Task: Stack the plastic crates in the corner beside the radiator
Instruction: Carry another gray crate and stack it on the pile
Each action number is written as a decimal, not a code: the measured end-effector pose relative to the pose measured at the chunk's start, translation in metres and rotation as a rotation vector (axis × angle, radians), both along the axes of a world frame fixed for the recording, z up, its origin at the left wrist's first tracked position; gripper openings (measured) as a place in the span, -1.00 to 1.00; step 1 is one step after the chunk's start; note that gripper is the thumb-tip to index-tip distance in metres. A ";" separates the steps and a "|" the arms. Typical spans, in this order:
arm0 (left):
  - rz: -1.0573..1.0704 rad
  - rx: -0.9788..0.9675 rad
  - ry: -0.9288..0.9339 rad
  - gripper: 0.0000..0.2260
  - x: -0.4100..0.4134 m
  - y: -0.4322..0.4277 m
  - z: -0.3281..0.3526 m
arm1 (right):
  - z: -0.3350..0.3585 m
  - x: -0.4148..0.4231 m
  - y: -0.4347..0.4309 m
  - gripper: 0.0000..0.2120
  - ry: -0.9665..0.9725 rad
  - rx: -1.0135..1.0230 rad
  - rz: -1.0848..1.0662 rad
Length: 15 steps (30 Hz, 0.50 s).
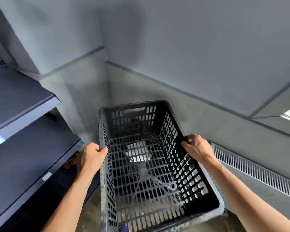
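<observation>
Head view: a person holds a black perforated plastic crate by its two long rims, carried toward the wall corner.
Left hand: clenched over the crate's left rim, thumb inside, fingers outside.
Right hand: clenched over the crate's right rim, near the radiator.
Crate position: just left of the radiator, short of the corner, with dark shelving on its far side from the radiator. Whether it is still in the air or resting on another crate, I cannot tell; grey edges show beneath it at the bottom of the view.
Risk, radiator side: the right knuckles sit outside the rim, so lowering close to the radiator could pinch or scrape them.
Risk, shelf side: the gap away from the radiator looks narrow; a skewed approach could knock the shelf edge.
Risk, stacking: if the crate goes down crooked, it may jam or sit tilted rather than nest.
</observation>
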<state>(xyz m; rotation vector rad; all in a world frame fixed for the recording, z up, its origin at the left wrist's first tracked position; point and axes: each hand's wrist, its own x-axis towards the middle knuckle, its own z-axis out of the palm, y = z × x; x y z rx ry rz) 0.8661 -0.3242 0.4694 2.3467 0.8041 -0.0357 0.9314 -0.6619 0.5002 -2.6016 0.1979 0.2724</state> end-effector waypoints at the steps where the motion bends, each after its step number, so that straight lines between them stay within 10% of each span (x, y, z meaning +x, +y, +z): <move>1: 0.012 0.000 0.007 -0.76 0.003 0.000 -0.002 | -0.001 0.010 0.001 -0.64 0.004 0.000 0.022; 15: 0.388 -0.042 0.152 -0.60 0.019 -0.080 -0.037 | -0.039 0.181 -0.008 -0.61 0.146 -0.024 0.402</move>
